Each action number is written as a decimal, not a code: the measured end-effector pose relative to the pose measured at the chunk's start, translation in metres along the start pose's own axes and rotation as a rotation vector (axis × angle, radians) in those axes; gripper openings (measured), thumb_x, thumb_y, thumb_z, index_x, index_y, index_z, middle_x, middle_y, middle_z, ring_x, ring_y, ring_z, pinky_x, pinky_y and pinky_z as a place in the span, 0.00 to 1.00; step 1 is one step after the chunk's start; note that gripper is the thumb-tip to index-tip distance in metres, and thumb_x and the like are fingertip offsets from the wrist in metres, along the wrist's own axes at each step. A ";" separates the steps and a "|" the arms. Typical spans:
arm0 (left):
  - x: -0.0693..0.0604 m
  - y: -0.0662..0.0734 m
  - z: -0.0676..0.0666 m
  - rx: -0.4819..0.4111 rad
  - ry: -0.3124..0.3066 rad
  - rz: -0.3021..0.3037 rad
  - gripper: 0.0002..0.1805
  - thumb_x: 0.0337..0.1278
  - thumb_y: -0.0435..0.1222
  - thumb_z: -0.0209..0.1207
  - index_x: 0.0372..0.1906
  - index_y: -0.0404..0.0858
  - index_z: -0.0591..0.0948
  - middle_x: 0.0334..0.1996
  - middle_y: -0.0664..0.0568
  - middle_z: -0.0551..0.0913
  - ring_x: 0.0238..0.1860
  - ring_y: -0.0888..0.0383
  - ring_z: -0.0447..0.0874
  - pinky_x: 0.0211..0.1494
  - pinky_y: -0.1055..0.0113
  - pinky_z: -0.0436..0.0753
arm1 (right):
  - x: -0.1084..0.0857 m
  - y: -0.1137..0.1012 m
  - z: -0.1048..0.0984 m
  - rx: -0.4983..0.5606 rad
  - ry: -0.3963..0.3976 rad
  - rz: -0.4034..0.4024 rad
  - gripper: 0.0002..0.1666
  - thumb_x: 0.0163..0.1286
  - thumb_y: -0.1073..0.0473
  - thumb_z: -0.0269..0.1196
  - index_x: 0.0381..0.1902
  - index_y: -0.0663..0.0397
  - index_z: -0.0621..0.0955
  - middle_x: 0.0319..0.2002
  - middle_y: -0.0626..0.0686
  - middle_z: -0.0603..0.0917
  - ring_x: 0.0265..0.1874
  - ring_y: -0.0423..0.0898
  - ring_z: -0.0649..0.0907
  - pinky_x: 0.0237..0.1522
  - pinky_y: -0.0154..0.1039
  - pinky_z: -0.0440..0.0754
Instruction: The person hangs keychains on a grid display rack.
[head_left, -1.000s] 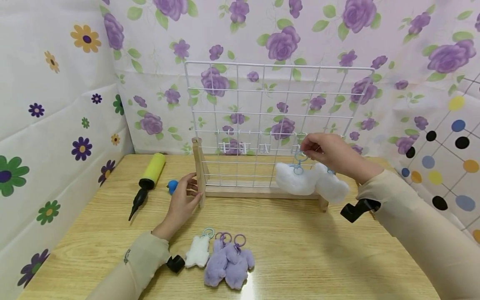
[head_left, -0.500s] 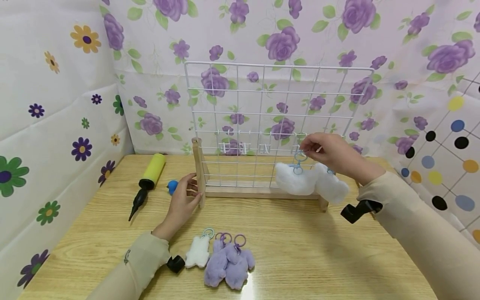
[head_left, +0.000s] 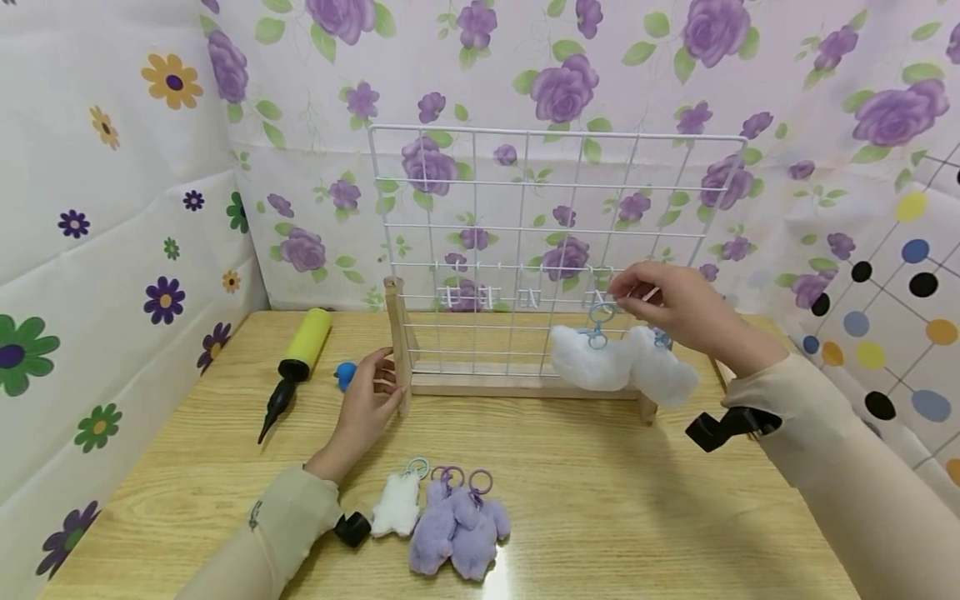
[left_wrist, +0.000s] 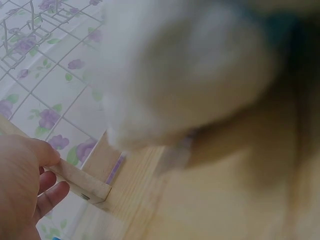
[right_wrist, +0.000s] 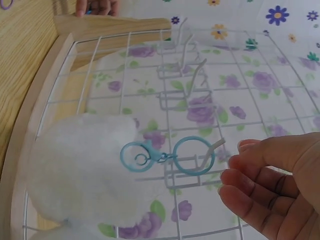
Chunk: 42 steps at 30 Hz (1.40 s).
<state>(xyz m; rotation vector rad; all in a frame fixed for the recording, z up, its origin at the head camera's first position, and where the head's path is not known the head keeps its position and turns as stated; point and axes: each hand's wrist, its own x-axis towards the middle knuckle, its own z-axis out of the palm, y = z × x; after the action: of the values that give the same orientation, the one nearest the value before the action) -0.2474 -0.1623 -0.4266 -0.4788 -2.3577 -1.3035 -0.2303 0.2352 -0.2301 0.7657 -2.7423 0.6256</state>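
Observation:
A blue ring (right_wrist: 194,156) loops over a white wire hook (right_wrist: 214,147), and a white plush (head_left: 592,358) hangs from it. Beside the hook is my right hand (right_wrist: 272,185), its fingers slightly bent, holding nothing and apart from the ring. A second white plush (head_left: 665,367) hangs to the right, its upper fittings partly behind my right hand (head_left: 675,308) in the head view. My left hand (head_left: 367,404) grips the wooden side post (head_left: 397,333) of the wire rack (head_left: 528,183) between thumb and fingers. A blurred white plush (left_wrist: 185,75) fills much of the left wrist view.
On the table front lie a small white plush (head_left: 397,504) and purple plushes (head_left: 476,537) with rings. A yellow pump (head_left: 309,337) and a blue object (head_left: 346,375) lie left of the rack. More wire hooks (head_left: 528,296) line the grid.
My right hand has let go of the blue ring and drawn back slightly to the right. The ring stays on the hook. My left hand keeps its hold on the post.

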 end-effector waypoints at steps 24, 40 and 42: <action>0.001 -0.001 0.000 -0.012 0.002 0.000 0.33 0.55 0.21 0.61 0.66 0.27 0.64 0.48 0.35 0.76 0.44 0.44 0.79 0.44 0.52 0.85 | -0.041 -0.031 0.034 0.220 0.246 -0.174 0.11 0.63 0.70 0.63 0.44 0.56 0.82 0.39 0.49 0.85 0.36 0.28 0.80 0.36 0.22 0.81; 0.000 0.002 -0.001 -0.010 -0.002 -0.011 0.32 0.55 0.22 0.60 0.66 0.28 0.64 0.48 0.35 0.76 0.44 0.45 0.79 0.44 0.53 0.85 | -0.050 -0.036 0.082 0.321 0.159 -0.190 0.12 0.62 0.71 0.64 0.43 0.55 0.81 0.39 0.51 0.84 0.35 0.32 0.81 0.33 0.30 0.84; 0.000 0.002 -0.001 -0.010 -0.004 -0.010 0.32 0.56 0.22 0.60 0.66 0.28 0.64 0.48 0.35 0.75 0.44 0.45 0.79 0.44 0.54 0.85 | -0.050 -0.037 0.087 0.340 0.147 -0.188 0.13 0.63 0.71 0.64 0.44 0.54 0.81 0.39 0.51 0.84 0.35 0.32 0.81 0.33 0.30 0.84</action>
<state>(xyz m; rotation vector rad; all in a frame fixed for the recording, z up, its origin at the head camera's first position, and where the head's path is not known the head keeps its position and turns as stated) -0.2464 -0.1618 -0.4245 -0.4737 -2.3611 -1.3210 -0.1770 0.1886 -0.3100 0.9920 -2.4242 1.0749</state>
